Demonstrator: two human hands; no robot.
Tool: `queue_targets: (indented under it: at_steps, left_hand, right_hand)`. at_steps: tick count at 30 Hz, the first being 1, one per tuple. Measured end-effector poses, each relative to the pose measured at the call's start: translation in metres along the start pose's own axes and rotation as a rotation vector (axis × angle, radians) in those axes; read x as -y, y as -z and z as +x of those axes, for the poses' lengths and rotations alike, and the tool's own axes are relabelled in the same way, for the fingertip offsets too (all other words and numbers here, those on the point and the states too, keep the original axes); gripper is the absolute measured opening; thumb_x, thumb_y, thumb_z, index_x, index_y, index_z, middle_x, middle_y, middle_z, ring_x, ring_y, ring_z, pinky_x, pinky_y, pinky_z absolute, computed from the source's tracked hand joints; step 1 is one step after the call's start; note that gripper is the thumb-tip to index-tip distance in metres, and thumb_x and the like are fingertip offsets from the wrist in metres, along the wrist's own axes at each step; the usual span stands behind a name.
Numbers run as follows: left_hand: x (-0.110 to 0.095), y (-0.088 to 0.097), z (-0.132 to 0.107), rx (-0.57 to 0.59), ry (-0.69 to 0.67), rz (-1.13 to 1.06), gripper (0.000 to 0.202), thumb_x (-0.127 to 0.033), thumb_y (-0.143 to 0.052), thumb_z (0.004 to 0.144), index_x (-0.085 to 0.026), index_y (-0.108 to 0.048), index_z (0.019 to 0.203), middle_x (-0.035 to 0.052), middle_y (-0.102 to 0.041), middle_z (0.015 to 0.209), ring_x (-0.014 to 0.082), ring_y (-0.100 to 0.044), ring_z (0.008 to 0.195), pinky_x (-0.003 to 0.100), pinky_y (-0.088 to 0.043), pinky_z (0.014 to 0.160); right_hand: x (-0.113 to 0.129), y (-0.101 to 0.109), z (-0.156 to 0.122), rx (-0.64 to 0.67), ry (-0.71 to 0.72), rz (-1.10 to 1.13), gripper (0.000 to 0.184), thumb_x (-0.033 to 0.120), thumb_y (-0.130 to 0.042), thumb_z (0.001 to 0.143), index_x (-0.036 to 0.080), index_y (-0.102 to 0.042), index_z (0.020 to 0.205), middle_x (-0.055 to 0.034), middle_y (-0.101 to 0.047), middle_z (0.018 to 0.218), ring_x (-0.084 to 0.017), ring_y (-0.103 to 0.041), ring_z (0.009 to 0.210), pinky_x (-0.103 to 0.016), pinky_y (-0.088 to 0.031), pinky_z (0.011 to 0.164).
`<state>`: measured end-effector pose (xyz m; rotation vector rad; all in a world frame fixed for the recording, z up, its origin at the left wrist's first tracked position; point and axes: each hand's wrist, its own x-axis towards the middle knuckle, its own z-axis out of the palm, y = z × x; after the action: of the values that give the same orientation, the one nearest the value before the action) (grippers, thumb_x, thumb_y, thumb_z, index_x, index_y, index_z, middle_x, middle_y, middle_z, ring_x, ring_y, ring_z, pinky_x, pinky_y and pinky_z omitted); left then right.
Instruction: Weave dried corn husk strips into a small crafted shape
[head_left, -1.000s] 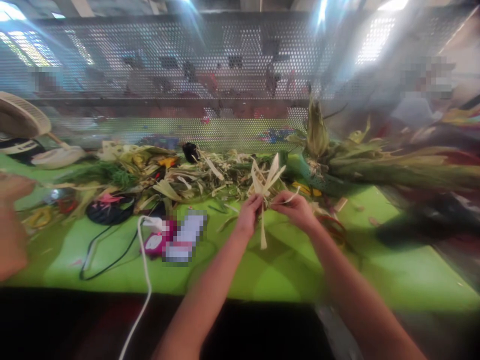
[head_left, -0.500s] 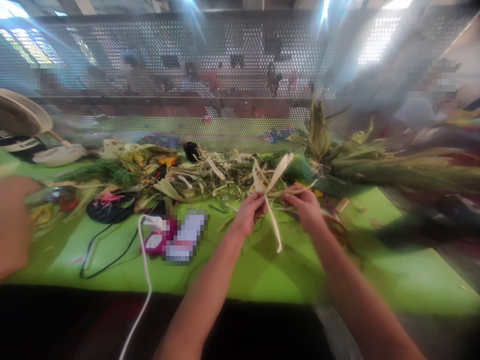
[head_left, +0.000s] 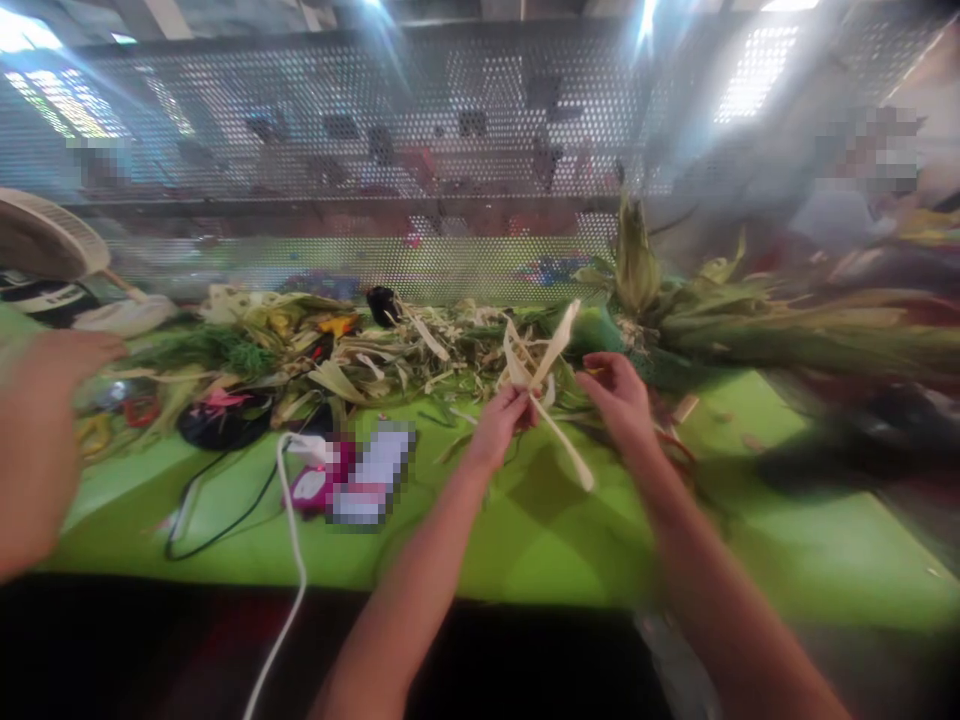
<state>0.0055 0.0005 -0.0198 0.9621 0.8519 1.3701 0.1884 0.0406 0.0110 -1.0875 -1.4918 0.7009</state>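
My left hand (head_left: 501, 422) pinches several pale dried corn husk strips (head_left: 553, 345) where they cross, above the green table (head_left: 555, 540). Some strips fan upward from the fingers, and one hangs down to the right. Just to the right of the strips is my right hand (head_left: 619, 395), its thumb and fingers apart with nothing seen between them. Behind both hands lies a long heap of dry husks and plant scraps (head_left: 420, 350).
A phone (head_left: 373, 470) lies against a pink power strip (head_left: 309, 488) with a white cable (head_left: 292, 570). Corn stalks (head_left: 810, 325) fill the back right. A fan (head_left: 45, 235) stands at far left, near another person's arm (head_left: 37, 450). Behind rises a perforated metal screen (head_left: 337, 210).
My right hand has let go of a husk strip and opened, moving slightly away. The hanging strip has swung right. At the left edge, the other person's arm has reached farther in.
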Motion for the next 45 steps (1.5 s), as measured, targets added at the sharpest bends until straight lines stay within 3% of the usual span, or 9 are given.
queue_targets:
  at_steps: [2,8,15,21,24,28,32,39,45]
  left_hand:
    - [0.001,0.0,0.0,0.026,0.006,0.105,0.027,-0.041,-0.063,0.083,-0.017,-0.062,0.093,-0.0001,-0.061,0.065,0.0078,-0.047,0.056,0.02,-0.033,0.055]
    - [0.005,-0.005,-0.001,0.06,-0.077,0.402,0.02,-0.036,-0.058,0.087,-0.018,-0.065,0.088,0.0009,-0.063,0.066,0.0119,-0.046,0.061,0.023,-0.032,0.061]
    - [0.015,-0.01,-0.004,0.051,-0.168,0.746,0.006,-0.023,-0.064,0.08,-0.022,-0.069,0.078,0.0004,-0.055,0.058,0.0145,-0.043,0.056,0.025,-0.027,0.059]
    - [0.021,-0.009,-0.004,0.153,-0.051,0.465,0.027,-0.038,-0.061,0.082,-0.016,-0.062,0.067,0.0003,-0.054,0.058,0.0127,-0.045,0.059,0.025,-0.032,0.06]
    - [0.017,-0.008,-0.003,0.09,-0.046,0.344,0.034,-0.046,-0.058,0.085,-0.015,-0.066,0.072,0.001,-0.058,0.063,0.0102,-0.042,0.058,0.023,-0.03,0.058]
    - [0.012,-0.004,0.001,-0.057,0.026,0.186,0.036,-0.049,-0.06,0.083,-0.016,-0.072,0.089,0.0009,-0.059,0.068,0.0077,-0.034,0.053,0.023,-0.024,0.051]
    - [0.015,-0.002,0.003,-0.071,0.041,0.096,0.034,-0.048,-0.066,0.078,-0.015,-0.071,0.083,0.0016,-0.057,0.07,0.0063,-0.037,0.053,0.022,-0.024,0.05]
    - [0.019,-0.002,0.001,0.065,0.124,0.096,0.034,-0.046,-0.075,0.072,-0.013,-0.066,0.071,-0.005,-0.037,0.051,0.0043,-0.027,0.046,0.022,-0.015,0.046]
    - [0.008,-0.003,0.004,-0.123,0.08,-0.158,0.036,-0.04,-0.081,0.065,-0.014,-0.07,0.088,0.0002,-0.061,0.072,0.0059,-0.048,0.06,0.019,-0.036,0.055]
  right_hand:
    - [0.003,0.002,-0.001,-0.026,0.012,0.025,0.034,0.046,-0.069,0.077,0.019,-0.065,0.098,-0.0034,-0.065,0.087,-0.014,-0.056,0.071,-0.026,-0.047,0.064]
    - [0.012,-0.008,-0.013,0.129,-0.011,0.077,0.025,0.042,-0.07,0.077,0.018,-0.063,0.075,0.001,-0.059,0.066,-0.011,-0.05,0.059,-0.023,-0.041,0.055]
    - [0.015,-0.019,-0.025,0.181,0.193,-0.213,0.016,0.029,-0.065,0.08,0.02,-0.063,0.067,0.0001,-0.062,0.064,-0.013,-0.054,0.061,-0.024,-0.042,0.06]
    - [0.018,-0.022,-0.03,0.24,0.296,-0.232,0.012,0.028,-0.063,0.085,0.022,-0.071,0.079,-0.0021,-0.068,0.075,-0.016,-0.062,0.069,-0.026,-0.047,0.067]
    - [0.025,-0.013,-0.028,0.179,0.318,-0.171,0.019,0.03,-0.059,0.088,0.025,-0.073,0.101,-0.0048,-0.072,0.097,-0.018,-0.065,0.08,-0.029,-0.05,0.075]
    - [0.028,-0.001,-0.019,0.022,0.322,-0.183,0.016,0.03,-0.061,0.087,0.024,-0.074,0.095,-0.0064,-0.071,0.093,-0.019,-0.063,0.078,-0.032,-0.051,0.074]
    - [0.018,-0.003,-0.013,0.165,0.316,-0.218,0.017,0.027,-0.061,0.087,0.023,-0.075,0.097,-0.006,-0.072,0.092,-0.019,-0.066,0.08,-0.032,-0.051,0.075]
    - [0.007,-0.017,-0.017,0.335,0.253,-0.185,0.023,0.028,-0.06,0.088,0.024,-0.074,0.107,-0.0065,-0.074,0.105,-0.021,-0.068,0.095,-0.034,-0.051,0.088]
    - [0.014,-0.014,-0.017,0.36,0.127,0.027,0.036,0.031,-0.06,0.089,0.022,-0.064,0.124,-0.007,-0.073,0.107,-0.02,-0.069,0.094,-0.032,-0.054,0.084]
